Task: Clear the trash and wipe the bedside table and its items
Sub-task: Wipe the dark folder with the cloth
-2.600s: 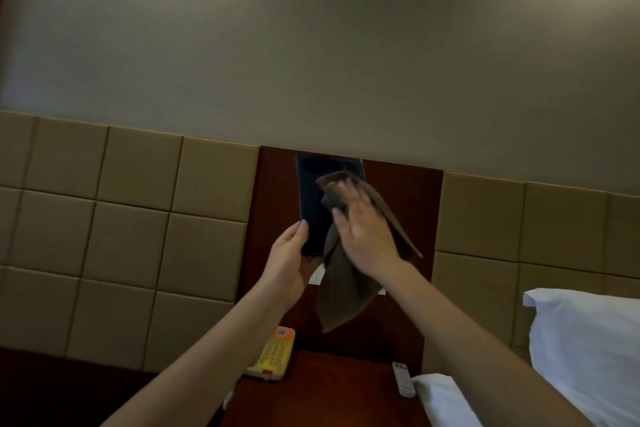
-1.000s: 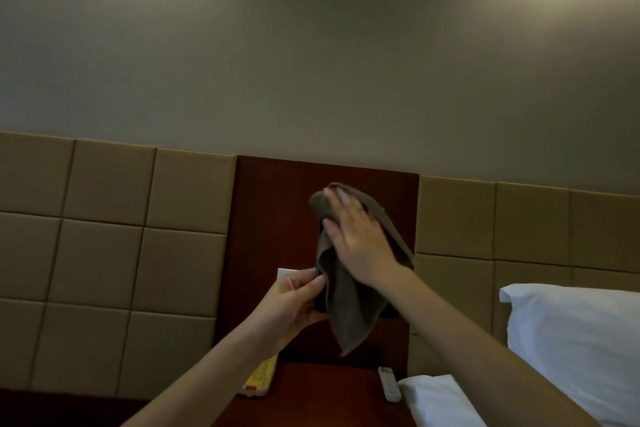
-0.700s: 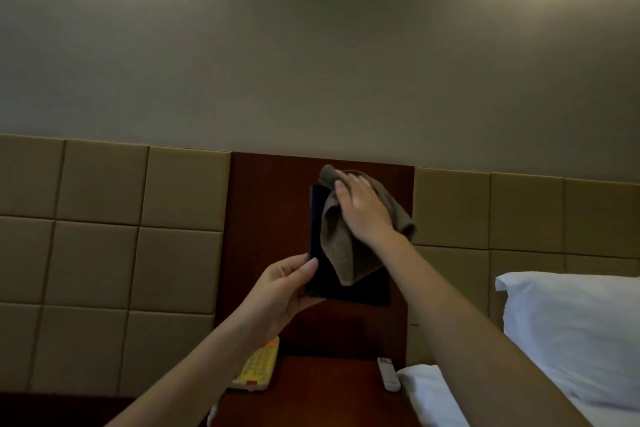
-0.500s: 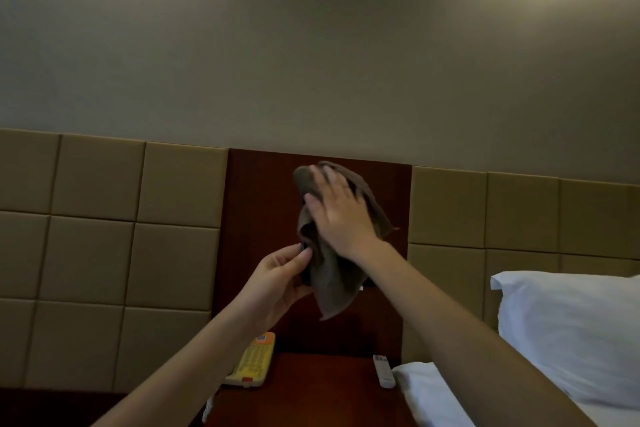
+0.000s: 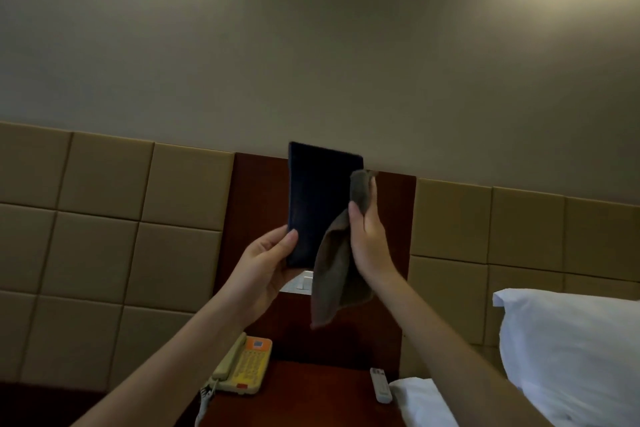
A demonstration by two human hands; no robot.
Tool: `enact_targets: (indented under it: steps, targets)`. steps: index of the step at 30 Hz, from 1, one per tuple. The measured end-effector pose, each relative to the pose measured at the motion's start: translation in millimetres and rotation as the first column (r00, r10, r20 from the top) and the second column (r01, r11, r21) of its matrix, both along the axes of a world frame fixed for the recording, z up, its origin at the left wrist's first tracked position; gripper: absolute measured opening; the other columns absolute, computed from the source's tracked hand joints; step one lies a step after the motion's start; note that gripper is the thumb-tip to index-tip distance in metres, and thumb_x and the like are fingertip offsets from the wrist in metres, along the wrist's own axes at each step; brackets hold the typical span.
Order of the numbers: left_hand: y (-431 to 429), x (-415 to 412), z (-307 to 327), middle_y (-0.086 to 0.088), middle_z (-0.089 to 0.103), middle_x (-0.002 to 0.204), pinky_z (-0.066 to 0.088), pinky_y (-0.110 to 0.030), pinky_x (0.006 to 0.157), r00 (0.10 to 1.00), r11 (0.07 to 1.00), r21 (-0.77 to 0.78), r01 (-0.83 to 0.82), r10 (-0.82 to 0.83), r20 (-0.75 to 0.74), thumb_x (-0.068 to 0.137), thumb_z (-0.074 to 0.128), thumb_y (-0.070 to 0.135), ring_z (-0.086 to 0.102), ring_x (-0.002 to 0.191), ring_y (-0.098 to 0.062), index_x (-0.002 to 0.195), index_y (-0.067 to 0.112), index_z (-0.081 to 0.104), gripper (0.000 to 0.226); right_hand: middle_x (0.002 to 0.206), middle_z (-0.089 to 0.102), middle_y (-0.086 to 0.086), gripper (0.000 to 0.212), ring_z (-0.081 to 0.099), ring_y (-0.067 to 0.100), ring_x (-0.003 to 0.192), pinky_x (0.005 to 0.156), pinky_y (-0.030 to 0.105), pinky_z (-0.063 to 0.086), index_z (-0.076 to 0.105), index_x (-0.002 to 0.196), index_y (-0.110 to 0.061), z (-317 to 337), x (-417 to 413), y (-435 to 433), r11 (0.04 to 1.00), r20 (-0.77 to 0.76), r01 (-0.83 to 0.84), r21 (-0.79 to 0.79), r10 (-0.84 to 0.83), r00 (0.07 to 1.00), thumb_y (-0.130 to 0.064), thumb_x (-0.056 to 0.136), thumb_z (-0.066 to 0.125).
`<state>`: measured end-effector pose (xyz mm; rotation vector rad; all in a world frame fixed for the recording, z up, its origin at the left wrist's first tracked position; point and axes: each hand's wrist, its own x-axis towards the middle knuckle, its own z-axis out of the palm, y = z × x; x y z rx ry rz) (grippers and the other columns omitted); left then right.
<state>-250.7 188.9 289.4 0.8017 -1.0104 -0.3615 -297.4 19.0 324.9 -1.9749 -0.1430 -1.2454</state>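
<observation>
Left arm: bare, raised from the lower left.
Left hand: thumb in front, pinching the lower corner of a dark folder.
Right arm: bare, raised from the lower right.
Right hand: fingers upward, pinching a brown cloth.

On my bedside table, telephone left, remote right; pillow beyond its right edge. Above it my left hand holds the folder, my right hand the cloth.

A hotel bedroom: padded wall panels at nine o'clock, white pillow at four, corded phone on the bench.
</observation>
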Motion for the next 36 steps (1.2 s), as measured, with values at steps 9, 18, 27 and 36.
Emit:
enact_targets:
  steps: [9, 18, 27, 36]
  targets:
    - [25, 18, 1, -0.013, 0.067, 0.117, 0.056, -0.031, 0.085, 0.994, 0.993, 0.056, -0.102, 0.100, 0.034, 0.091, 0.047, 0.018, 0.064, 0.110, -0.025, 0.123, 0.007, 0.058, 0.036, 0.137, 0.022, -0.030, 0.057, 0.028, -0.032, 0.115, 0.089, -0.008, 0.022, -0.002, 0.152, -0.021, -42, 8, 35, 0.993, 0.054, -0.069, 0.097, 0.064, 0.997, -0.022, 0.104, 0.030]
    - [10, 7, -4, -0.012, 0.069, 0.113, 0.056, -0.030, 0.082, 0.997, 0.988, 0.138, -0.065, 0.060, 0.038, 0.098, 0.044, 0.014, 0.065, 0.108, -0.024, 0.119, 0.006, 0.060, 0.028, 0.161, 0.011, 0.000, 0.058, 0.016, 0.013, 0.145, 0.105, 0.020, 0.022, 0.006, 0.154, -0.019, 29, 14, 14, 0.975, 0.137, 0.220, -0.039, -0.213, 0.967, -0.035, 0.104, 0.029]
    - [29, 19, 11, -0.010, 0.070, 0.106, 0.053, -0.032, 0.081, 0.982, 0.979, 0.097, -0.178, 0.183, -0.045, 0.097, 0.046, 0.017, 0.067, 0.101, -0.022, 0.113, 0.009, 0.064, 0.025, 0.159, 0.002, -0.012, 0.048, -0.002, 0.006, 0.147, 0.119, 0.034, 0.010, 0.004, 0.144, -0.049, -55, 56, 65, 0.948, 0.196, 0.197, -0.248, -0.150, 0.969, -0.054, 0.098, 0.016]
    - [14, 6, 8, -0.012, 0.071, 0.101, 0.057, -0.032, 0.078, 0.971, 0.960, 0.170, -0.224, 0.205, 0.123, 0.098, 0.047, 0.014, 0.068, 0.094, -0.022, 0.112, 0.004, 0.064, 0.025, 0.160, 0.013, 0.001, 0.054, 0.009, 0.017, 0.147, 0.116, 0.035, 0.000, 0.016, 0.151, -0.025, -5, 44, 46, 0.958, 0.165, 0.273, -0.087, -0.256, 0.952, -0.042, 0.100, 0.024]
